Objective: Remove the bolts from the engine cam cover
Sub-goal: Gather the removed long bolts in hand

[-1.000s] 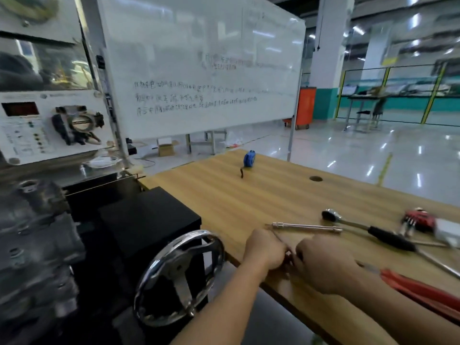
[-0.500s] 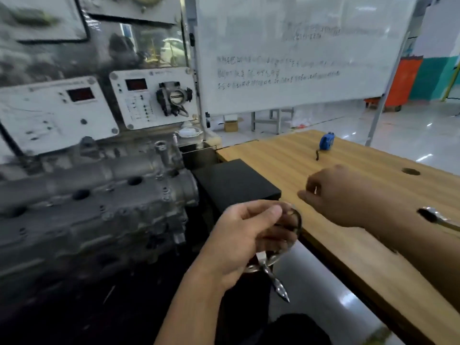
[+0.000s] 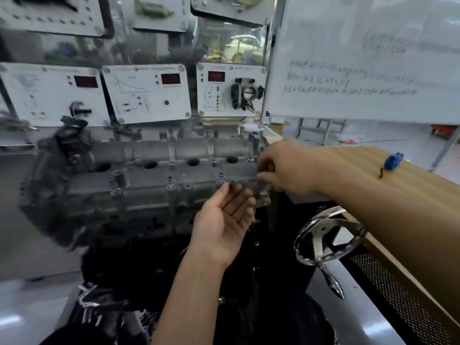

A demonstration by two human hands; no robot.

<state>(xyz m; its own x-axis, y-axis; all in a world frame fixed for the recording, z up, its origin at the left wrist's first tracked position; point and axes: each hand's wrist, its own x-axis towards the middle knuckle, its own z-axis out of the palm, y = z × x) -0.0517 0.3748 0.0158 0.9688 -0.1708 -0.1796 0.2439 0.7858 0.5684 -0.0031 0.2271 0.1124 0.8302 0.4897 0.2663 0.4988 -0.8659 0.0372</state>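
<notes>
The grey aluminium cam cover (image 3: 154,175) lies across the engine in front of me, with several bolts standing in it, such as one bolt (image 3: 170,181) on the front row and another bolt (image 3: 220,176) further right. My left hand (image 3: 224,220) is held palm up, fingers spread and empty, just below the cover's front right corner. My right hand (image 3: 286,168) reaches in from the right, its fingers curled together at the cover's right end. Whatever is between those fingertips is hidden and blurred.
A chrome handwheel (image 3: 328,232) sticks out at the lower right, beside a wooden table (image 3: 410,200) with a blue tape measure (image 3: 393,161) on it. White instrument panels (image 3: 146,93) and a whiteboard (image 3: 361,58) stand behind the engine.
My view has swung left from the table to the engine. Both hands left the table edge; the right hand moved to the cover's right end and the left hand opened below it.
</notes>
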